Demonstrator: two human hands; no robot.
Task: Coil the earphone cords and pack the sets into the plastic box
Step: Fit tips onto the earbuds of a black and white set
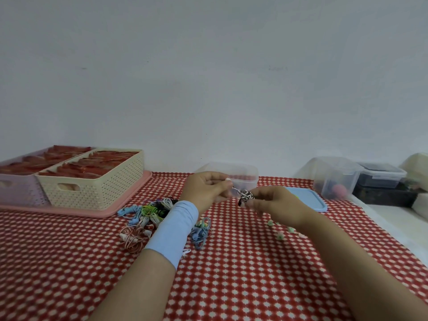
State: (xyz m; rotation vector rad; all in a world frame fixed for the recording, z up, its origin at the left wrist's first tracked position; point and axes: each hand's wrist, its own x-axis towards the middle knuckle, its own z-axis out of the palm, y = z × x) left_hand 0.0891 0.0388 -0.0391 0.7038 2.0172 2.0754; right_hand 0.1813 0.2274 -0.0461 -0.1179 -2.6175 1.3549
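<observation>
My right hand [273,205] pinches a small coiled bundle of black-and-white earphone cord [246,195] above the table. My left hand [206,188], with a light blue band on the wrist, pinches the free end of that cord and holds it taut to the left. Just behind both hands stands the clear plastic box [243,176], open at the top. Its blue lid [308,200] lies flat to the right. A pile of coloured coiled earphone sets [148,214] lies left of my left forearm.
A cream perforated basket [92,181] and a lilac one [20,181], both filled with red items, sit on a pink tray [111,210] at the back left. Clear and dark containers [347,179] crowd the back right. Small green-white bits [280,236] lie under my right wrist.
</observation>
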